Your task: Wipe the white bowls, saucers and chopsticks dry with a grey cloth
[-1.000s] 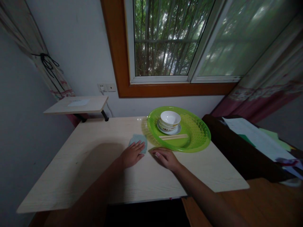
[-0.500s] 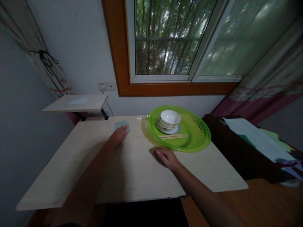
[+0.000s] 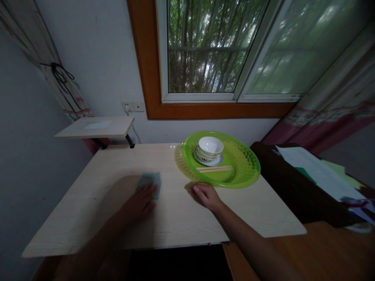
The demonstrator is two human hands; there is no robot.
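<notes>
My left hand (image 3: pixel 143 201) lies flat on a light blue-green cloth (image 3: pixel 156 179), pressing it to the pale wooden table (image 3: pixel 172 222). Its fingers are stretched out, and part of the cloth is hidden under them. Loosely curled, my right hand (image 3: pixel 206 195) rests on the table just in front of a green plastic basket (image 3: pixel 246 181); I see nothing in its fingers. Inside the basket stand several stacked white bowls (image 3: pixel 210 146) on a small plate (image 3: pixel 217 162), with light chopsticks (image 3: pixel 215 169) lying in front of them.
A small raised shelf (image 3: pixel 117 127) with a paper label (image 3: pixel 98 124) stands at the table's back left. Behind the table are a wall socket (image 3: pixel 127 107) with a cord and a window (image 3: pixel 211 97). Papers (image 3: pixel 310 164) lie on a dark surface at the right.
My left hand has slid the cloth toward me across the table, from near the back edge to the middle. My right hand and the basket have stayed in place.
</notes>
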